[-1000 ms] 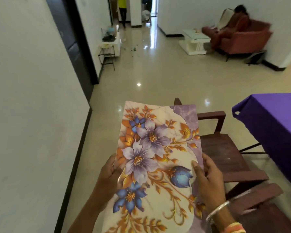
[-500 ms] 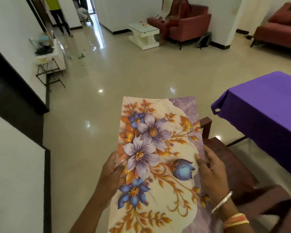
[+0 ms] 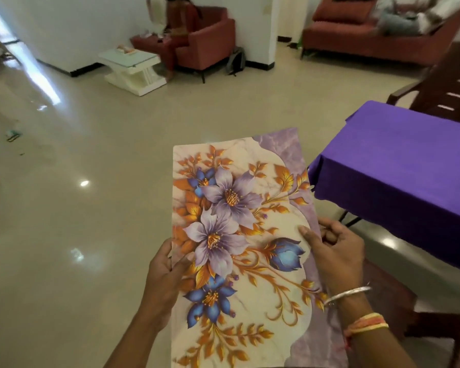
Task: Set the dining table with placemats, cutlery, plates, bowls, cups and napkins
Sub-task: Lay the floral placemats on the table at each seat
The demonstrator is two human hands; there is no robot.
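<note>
A floral placemat, cream with purple and blue flowers and orange leaves, is held up in front of me, its long side pointing away. My left hand grips its left edge, thumb on top. Its right edge is gripped by my right hand, thumb on the printed face and fingers curled behind. The dining table, covered in a purple cloth, stands to the right, its near corner just beyond the placemat's right edge. Nothing shows on the part of the table in view.
A dark wooden chair sits below my right arm, another behind the table. Across the glossy tiled floor stand a white coffee table, a red armchair with a person, and a red sofa.
My view has swung right: the wall and doorway on the left are gone, the purple table and sofa have come in. Both hands keep the same hold on the placemat.
</note>
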